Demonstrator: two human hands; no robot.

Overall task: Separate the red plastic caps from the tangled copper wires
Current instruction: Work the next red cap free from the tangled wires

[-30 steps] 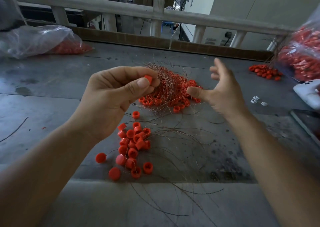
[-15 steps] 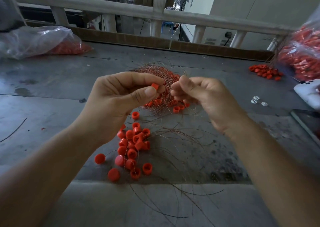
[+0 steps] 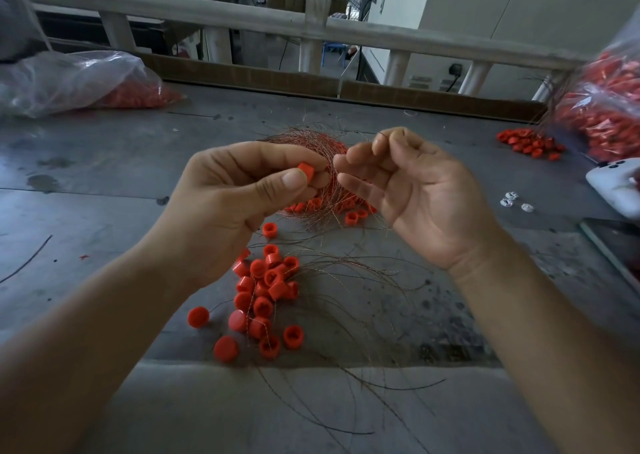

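Red plastic cap (image 3: pixel 306 170) pinched in grip of left hand (image 3: pixel 225 211); right hand (image 3: pixel 422 197) curled, cannot tell its grip; clear plastic bag (image 3: pixel 69 79) of red caps upper left

The left hand (image 3: pixel 235 204), forearm in from 8 o'clock, pinches a cap (image 3: pixel 306 170) between thumb and forefinger. The right hand (image 3: pixel 426 197), forearm from 4 o'clock, sits at its 3 o'clock, palm up, fingers curled.
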